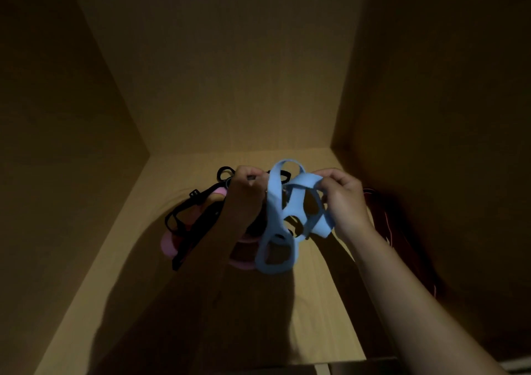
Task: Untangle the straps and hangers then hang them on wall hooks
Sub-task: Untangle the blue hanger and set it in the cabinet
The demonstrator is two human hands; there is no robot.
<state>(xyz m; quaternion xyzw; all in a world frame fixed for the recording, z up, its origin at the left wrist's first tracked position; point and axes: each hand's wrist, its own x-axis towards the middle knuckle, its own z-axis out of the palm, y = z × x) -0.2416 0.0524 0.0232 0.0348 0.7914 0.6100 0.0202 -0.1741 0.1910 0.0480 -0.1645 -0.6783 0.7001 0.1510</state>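
The blue strap [274, 211] hangs between the 2 hands, its long loops running downward. The right hand [343, 199] pinches its top loop. The left hand [245, 191], fingers curled, grips the black straps [195, 216], which trail off to its left with a pink piece [169, 244].

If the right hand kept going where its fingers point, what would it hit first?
The right hand pinches the blue strap; beyond it, probably the left hand gripping black straps; depth unclear.
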